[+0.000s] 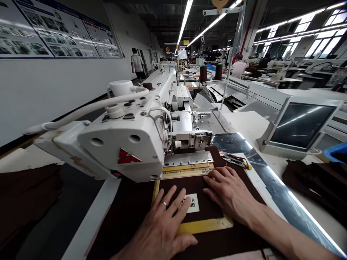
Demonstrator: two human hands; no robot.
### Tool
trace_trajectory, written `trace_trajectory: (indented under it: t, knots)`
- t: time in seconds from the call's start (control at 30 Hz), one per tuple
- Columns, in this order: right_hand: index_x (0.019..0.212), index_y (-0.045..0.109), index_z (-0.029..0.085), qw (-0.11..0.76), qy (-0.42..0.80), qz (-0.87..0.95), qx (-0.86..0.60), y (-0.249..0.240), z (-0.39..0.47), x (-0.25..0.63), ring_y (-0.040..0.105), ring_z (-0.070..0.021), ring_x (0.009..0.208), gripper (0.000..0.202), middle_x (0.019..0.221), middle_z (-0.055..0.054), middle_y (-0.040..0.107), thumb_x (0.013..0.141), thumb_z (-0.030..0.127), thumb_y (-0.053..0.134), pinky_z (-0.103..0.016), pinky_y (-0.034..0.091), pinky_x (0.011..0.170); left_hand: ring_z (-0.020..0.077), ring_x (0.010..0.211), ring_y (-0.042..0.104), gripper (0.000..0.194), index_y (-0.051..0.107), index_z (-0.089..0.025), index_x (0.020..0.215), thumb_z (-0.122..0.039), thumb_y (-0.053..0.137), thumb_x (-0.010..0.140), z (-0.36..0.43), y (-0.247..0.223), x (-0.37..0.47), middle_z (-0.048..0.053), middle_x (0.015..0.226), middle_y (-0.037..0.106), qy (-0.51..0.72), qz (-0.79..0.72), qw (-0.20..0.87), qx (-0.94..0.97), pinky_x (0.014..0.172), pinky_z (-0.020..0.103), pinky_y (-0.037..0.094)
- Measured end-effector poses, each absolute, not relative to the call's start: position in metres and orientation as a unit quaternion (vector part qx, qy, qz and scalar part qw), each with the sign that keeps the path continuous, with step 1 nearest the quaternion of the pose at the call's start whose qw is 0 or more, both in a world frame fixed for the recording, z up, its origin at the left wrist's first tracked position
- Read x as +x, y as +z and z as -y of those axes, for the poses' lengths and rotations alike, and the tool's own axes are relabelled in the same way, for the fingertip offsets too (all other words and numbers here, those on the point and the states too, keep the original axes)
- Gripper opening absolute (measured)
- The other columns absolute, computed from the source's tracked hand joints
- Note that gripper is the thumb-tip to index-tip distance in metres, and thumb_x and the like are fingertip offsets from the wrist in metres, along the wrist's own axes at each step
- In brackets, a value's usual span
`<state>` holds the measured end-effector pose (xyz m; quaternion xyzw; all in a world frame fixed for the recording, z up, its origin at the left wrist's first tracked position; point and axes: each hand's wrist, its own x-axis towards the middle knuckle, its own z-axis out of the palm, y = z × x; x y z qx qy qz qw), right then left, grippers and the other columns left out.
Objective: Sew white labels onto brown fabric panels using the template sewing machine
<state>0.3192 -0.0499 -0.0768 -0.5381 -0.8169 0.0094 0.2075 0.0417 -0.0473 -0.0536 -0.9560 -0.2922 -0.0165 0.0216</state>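
Note:
My left hand (pixel 165 224), with a ring on one finger, lies spread on dark brown fabric (pixel 130 216). Its fingertips partly cover a white label (pixel 193 203) with black letters. On the right, my right hand (pixel 230 191) rests over the fabric, fingers stretched toward the yellow-edged template (pixel 187 170) under the machine's clamp plate (pixel 189 159). A yellow strip (pixel 203 226) of the template runs between my hands. Just beyond them stands a white sewing machine head (pixel 127 144) with a red emblem. Thread snips (pixel 235 160) lie past my right hand.
A control screen (pixel 302 124) stands at the right, with stacked brown fabric pieces (pixel 317 191) and a blue bin (pixel 336 153) nearby. Brown thread cones (pixel 204 73) are behind the machine. More brown cloth (pixel 27 202) lies at left. A person (pixel 137 65) is in the aisle.

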Motion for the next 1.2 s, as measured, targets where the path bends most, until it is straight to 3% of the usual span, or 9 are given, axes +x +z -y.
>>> trace_trajectory:
  t: [0.4,0.57,0.8,1.2]
  knots:
    - [0.132,0.066,0.026,0.223,-0.004,0.822,-0.524,-0.088,0.059,0.326,0.057,-0.0330,0.119,0.061,0.130,-0.007,0.065,0.088,0.068,0.070,-0.058,0.037,0.107,0.0425,0.144,0.044,0.083,0.041,-0.020,0.155,-0.075,0.050,0.093,0.052,-0.048,0.046,0.012,0.160,0.045,0.020,0.297,0.034,-0.954,0.109,0.065,0.048]
    - [0.136,0.064,0.026,0.211,-0.059,0.831,-0.511,-0.101,0.060,0.329,0.056,-0.0379,0.122,0.064,0.135,-0.009,0.065,0.087,0.066,0.071,-0.061,0.041,0.102,0.0438,0.145,0.042,0.083,0.043,-0.018,0.153,-0.075,0.049,0.093,0.056,-0.042,0.046,0.014,0.159,0.045,0.037,0.306,0.014,-0.951,0.111,0.065,0.046]
    - [0.134,0.066,0.026,0.203,-0.064,0.832,-0.513,-0.098,0.060,0.328,0.058,-0.0371,0.119,0.061,0.131,-0.009,0.067,0.087,0.065,0.070,-0.061,0.043,0.102,0.0443,0.148,0.037,0.082,0.041,-0.019,0.155,-0.076,0.041,0.096,0.055,-0.038,0.048,0.014,0.162,0.040,0.052,0.316,-0.012,-0.947,0.113,0.068,0.042]
    - [0.136,0.064,0.025,0.197,-0.055,0.834,-0.512,-0.095,0.060,0.325,0.057,-0.0358,0.120,0.059,0.132,-0.010,0.065,0.091,0.063,0.067,-0.061,0.040,0.104,0.0429,0.149,0.035,0.082,0.040,-0.020,0.156,-0.069,0.059,0.092,0.058,-0.039,0.046,0.012,0.163,0.039,0.042,0.329,-0.016,-0.943,0.115,0.067,0.040]
